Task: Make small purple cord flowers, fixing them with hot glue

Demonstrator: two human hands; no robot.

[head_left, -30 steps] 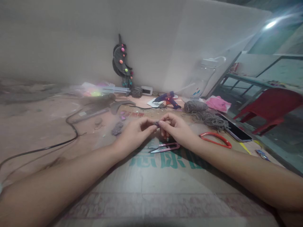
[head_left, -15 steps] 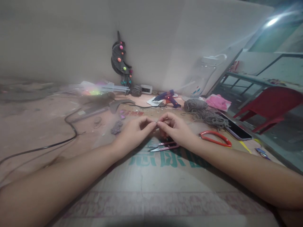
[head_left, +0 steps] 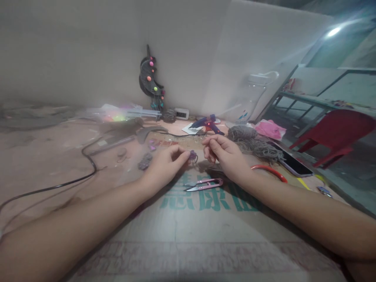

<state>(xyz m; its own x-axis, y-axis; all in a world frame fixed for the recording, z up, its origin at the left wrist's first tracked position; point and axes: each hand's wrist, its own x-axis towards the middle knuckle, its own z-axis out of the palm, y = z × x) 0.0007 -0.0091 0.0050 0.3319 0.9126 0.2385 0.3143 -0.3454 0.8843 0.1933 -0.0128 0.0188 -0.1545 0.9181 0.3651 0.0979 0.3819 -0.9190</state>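
Observation:
My left hand (head_left: 167,162) pinches a small purple flower-like piece (head_left: 193,156) between thumb and fingertips, above the cardboard. A short dark loop seems to hang from the piece. To its right, apart from it, my right hand (head_left: 221,152) is closed with thumb and fingers together; whatever they may hold is too small to make out. Below both hands lie thread snips (head_left: 210,182) with pink handles, blades pointing left. Beside my left wrist sits a cluster of greyish-purple pieces (head_left: 145,161), with a small purple heart-like piece (head_left: 152,147) just behind.
A glue gun (head_left: 210,124) with a lit red light rests at the back. Grey yarn (head_left: 243,134), a phone (head_left: 293,160) and a red-handled tool (head_left: 272,170) lie right. A crescent ornament (head_left: 148,76) leans on the wall. A black cable (head_left: 91,162) crosses the left side.
My hands have parted: the right hand moved right and slightly up, away from the left. The purple piece now shows at the left fingertips, and more of the snips is uncovered.

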